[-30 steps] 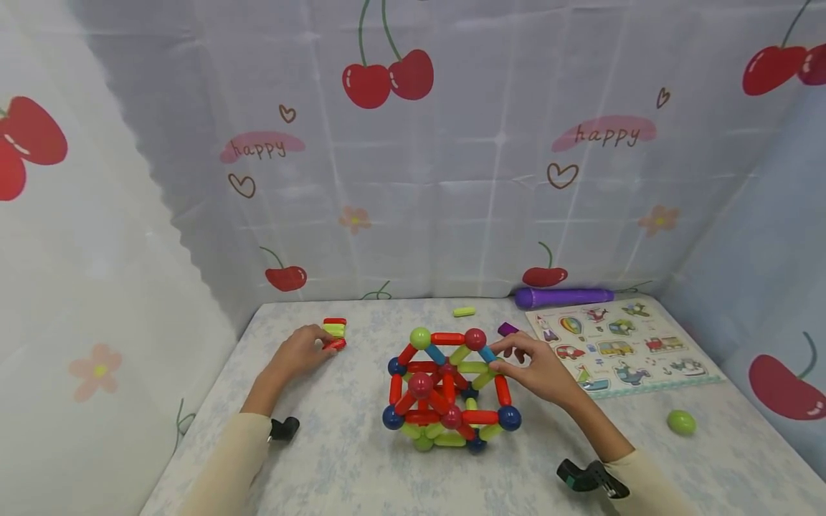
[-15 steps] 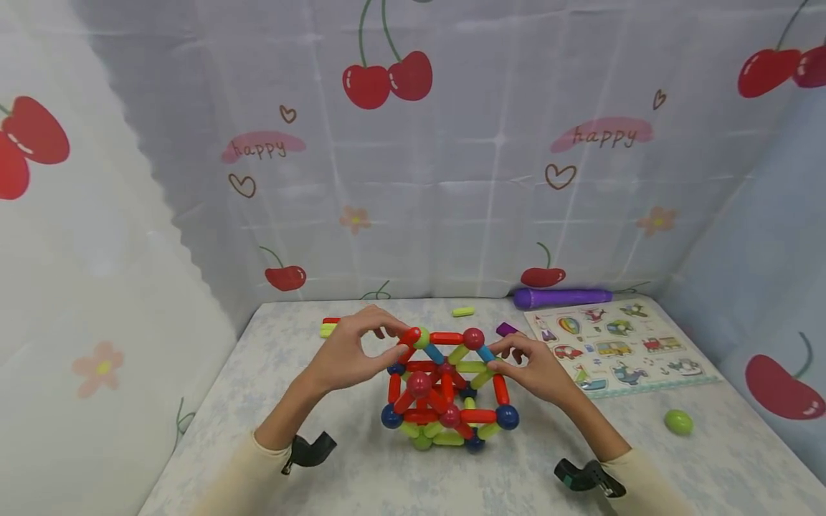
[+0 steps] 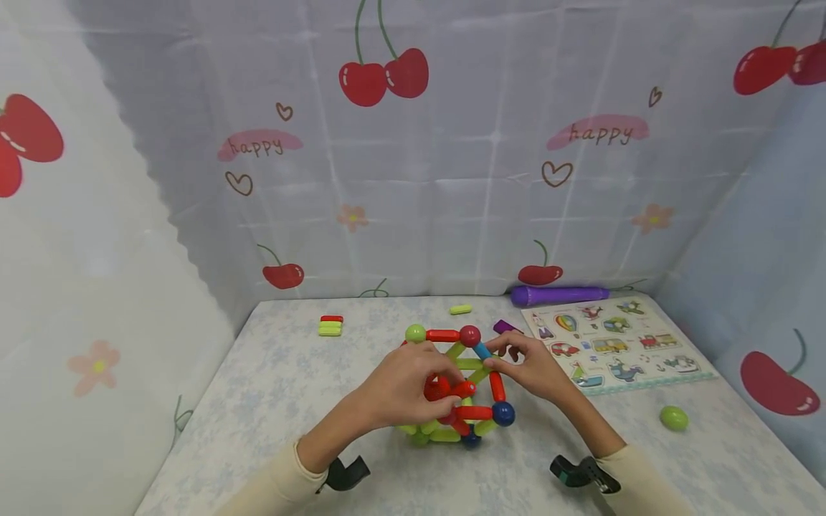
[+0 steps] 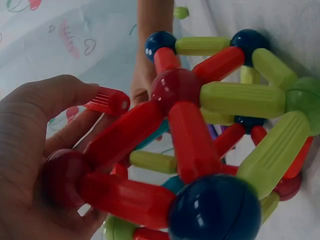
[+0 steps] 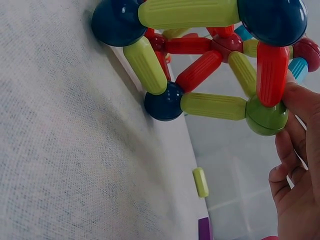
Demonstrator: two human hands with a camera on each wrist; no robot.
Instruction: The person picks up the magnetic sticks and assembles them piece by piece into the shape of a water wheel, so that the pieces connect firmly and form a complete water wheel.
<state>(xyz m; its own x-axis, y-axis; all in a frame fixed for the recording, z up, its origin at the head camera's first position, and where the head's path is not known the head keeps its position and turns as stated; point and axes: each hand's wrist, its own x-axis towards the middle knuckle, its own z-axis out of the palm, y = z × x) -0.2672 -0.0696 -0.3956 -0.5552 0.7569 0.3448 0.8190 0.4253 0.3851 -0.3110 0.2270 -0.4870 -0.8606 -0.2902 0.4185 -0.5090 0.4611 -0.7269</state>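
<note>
A frame of magnetic rods and balls (image 3: pixel 475 413), coloured red, yellow-green, blue and dark blue, stands on the table between both hands. My left hand (image 3: pixel 403 387) reaches over its near left part and pinches a loose red magnetic rod (image 4: pixel 107 101) between thumb and fingers. In the left wrist view that rod is close to a dark red ball (image 4: pixel 176 87), and another dark red ball (image 4: pixel 65 177) sits in front of the palm. My right hand (image 3: pixel 532 365) holds the frame's right side, pinching a green ball (image 5: pixel 267 115). The left hand hides part of the frame in the head view.
One red rod (image 3: pixel 332 318) and yellow-green rods (image 3: pixel 330 330) lie at back left. Farther back are a yellow-green rod (image 3: pixel 460 309), a purple piece (image 3: pixel 506 327) and a purple stick-shaped toy (image 3: pixel 559 295). A picture board (image 3: pixel 619 345) and green ball (image 3: pixel 674 418) lie right.
My left hand took a red rod from the back-left pile and carried it right to the frame, first to its upper left, then nearer its front. The right hand keeps its hold.
</note>
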